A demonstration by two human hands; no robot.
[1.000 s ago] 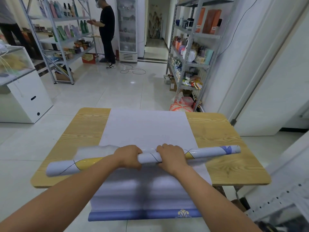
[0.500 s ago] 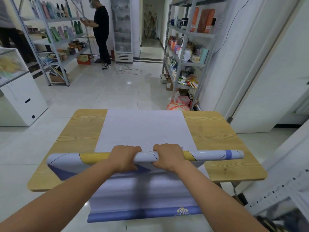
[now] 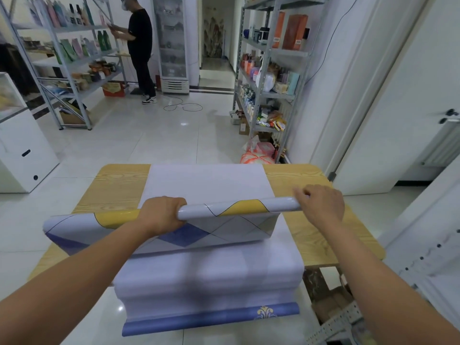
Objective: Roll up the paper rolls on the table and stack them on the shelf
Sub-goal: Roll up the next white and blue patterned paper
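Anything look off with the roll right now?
Yes. The paper roll is uneven: tight between the hands, but its left end has loosened into a wide, flattened flap. The left hand grips it; the right hand sits at the right end, fingers loose. The sheet's near end hangs off the table.

Bright, even indoor light — glare spots on the glossy floor tiles, wide-angle bowing at the edges, slight softness throughout.

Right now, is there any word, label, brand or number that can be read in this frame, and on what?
None can be read.
Orange boxes on the right shelf: white barcode-like stickers, too small.
Bottles on the left shelf: labels blurred.
Paper roll: pattern only, no text.
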